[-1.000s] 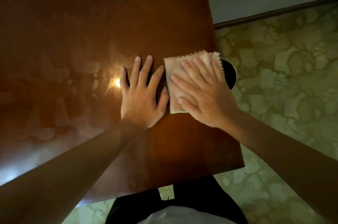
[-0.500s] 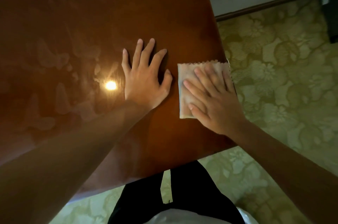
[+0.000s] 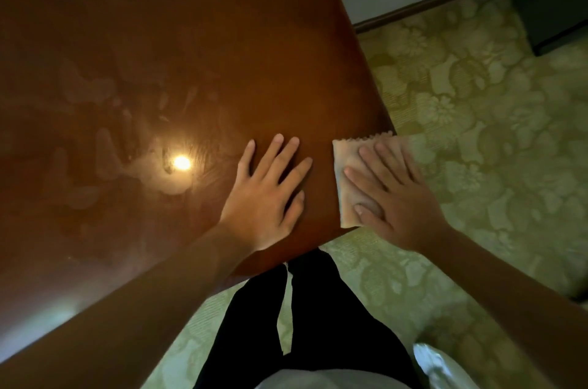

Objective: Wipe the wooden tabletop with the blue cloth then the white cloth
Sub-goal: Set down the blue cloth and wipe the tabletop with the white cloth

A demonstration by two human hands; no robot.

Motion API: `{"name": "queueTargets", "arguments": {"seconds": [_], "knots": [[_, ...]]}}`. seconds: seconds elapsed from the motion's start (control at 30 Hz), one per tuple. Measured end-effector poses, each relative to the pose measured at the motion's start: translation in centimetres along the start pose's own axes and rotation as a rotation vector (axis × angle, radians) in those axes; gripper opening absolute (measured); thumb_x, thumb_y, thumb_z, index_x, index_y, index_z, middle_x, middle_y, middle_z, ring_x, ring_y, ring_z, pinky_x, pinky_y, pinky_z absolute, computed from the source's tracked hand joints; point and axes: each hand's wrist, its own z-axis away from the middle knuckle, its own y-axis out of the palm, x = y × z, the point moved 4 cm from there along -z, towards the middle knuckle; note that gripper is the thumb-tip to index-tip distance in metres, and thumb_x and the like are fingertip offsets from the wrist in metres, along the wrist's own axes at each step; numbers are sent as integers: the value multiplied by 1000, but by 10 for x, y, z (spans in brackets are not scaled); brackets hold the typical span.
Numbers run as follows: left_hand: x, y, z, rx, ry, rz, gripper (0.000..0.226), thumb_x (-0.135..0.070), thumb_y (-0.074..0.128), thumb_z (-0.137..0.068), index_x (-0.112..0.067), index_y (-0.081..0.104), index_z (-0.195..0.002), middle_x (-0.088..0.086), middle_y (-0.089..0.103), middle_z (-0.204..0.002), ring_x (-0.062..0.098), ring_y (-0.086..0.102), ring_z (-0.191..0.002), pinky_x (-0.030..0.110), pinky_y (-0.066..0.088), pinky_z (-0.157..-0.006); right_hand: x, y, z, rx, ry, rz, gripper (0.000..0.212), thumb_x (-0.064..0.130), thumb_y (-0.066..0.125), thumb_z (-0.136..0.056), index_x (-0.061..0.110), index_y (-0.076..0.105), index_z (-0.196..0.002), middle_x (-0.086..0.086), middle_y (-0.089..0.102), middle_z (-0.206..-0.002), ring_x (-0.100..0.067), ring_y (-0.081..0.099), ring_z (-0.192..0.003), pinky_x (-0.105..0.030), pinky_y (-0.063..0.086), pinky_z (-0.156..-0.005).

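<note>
My right hand (image 3: pixel 394 194) lies flat with its fingers straight and slightly spread, pressing the white cloth (image 3: pixel 350 166) onto the wooden tabletop (image 3: pixel 222 38) right at the table's near corner. The cloth is folded into a small pad under my palm and fingers; its frilled far edge pokes out past my fingertips, and its outer side seems to reach the table edge or hang a little over it, though I cannot tell exactly where the edge runs beneath my hand. My left hand (image 3: pixel 270 194) sits just beside the cloth, apart from it, also flat and spread wide on the bare wood, holding nothing and apparently bracing me

I see no blue cloth anywhere in view, and since the white one is in use, I judge I am in stage 2 of 2, the blue pass presumably finished. Beyond my left hand the wood shows pale smeary streaks (image 3: pixel 89 89) and a lamp glare (image 3: pixel 182 162), so that side looks as if it needs the white cloth yet. The corner under my right hand looks nearly covered. What remains, as I read it, is carrying the pad across to the streaked stretch past my left hand
</note>
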Motion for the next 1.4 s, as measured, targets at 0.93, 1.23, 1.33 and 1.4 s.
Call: {"name": "queueTargets", "arguments": {"seconds": [0.93,1.23,1.33,1.4], "knots": [[49,-53,131,-219,-530,249,35,-19,56,-92,-13,68,-124,8,55,-140,28,52,-129,52,37,-106,93,13,-110,82,-392,29,63,54,33,-101,30,31,-159,-9,20,-170,-34,14,-158,-64,13,-124],[104,-72,220,-358,-713,200,32,-13,60,-89,-10,69,-119,11,60,-132,34,59,-116,48,38,-104,217,26,-147,153,-525,26,63,53,35,-100,29,35,-158,-10,21,-170,-36,15,-157,-65,12,-124],[123,-79,255,-393,-756,199,31,-11,61,-88,-8,70,-118,12,60,-132,35,59,-115,52,38,-105,259,33,-154,170,-546,30,64,53,37,-99,29,34,-158,-10,21,-170,-37,14,-157,-65,12,-124],[137,-83,280,-413,-779,195,32,-10,61,-88,-7,70,-118,14,61,-132,35,59,-117,54,38,-105,289,37,-159,183,-555,47,65,54,35,-99,30,31,-159,-10,19,-170,-37,13,-158,-65,12,-124]]}}
